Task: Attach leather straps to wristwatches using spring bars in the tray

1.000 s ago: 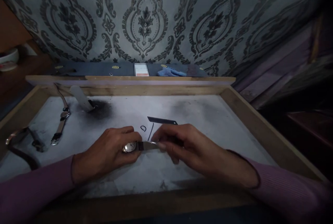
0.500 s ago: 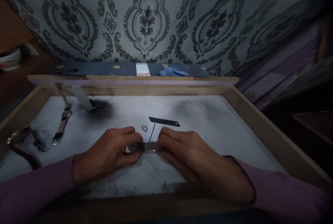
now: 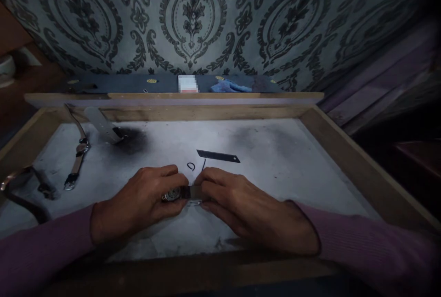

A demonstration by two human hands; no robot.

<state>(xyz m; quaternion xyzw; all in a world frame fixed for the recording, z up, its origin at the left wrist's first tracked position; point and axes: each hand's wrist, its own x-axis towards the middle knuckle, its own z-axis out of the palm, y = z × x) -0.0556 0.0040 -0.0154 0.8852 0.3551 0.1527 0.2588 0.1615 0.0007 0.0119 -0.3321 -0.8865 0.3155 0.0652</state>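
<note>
The left hand [image 3: 146, 196] pinches a round silver-rimmed watch [image 3: 172, 193]; the right hand [image 3: 241, 202], just beside it, grips the flat brownish-grey strap [image 3: 195, 192] – both hands closed, a short stretch of strap between them. They are over the white bottom of a shallow wooden tray [image 3: 206, 113]. Beyond the fingers lies a dark, slanted-end metal blade [image 3: 218, 156] (a small hole at one end) – near a little black curl [image 3: 190, 166].

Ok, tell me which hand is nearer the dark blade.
Right. The right hand is just on the near side of the dark blade, not touching; the left hand is farther off, nearer the person and leftward.
</note>
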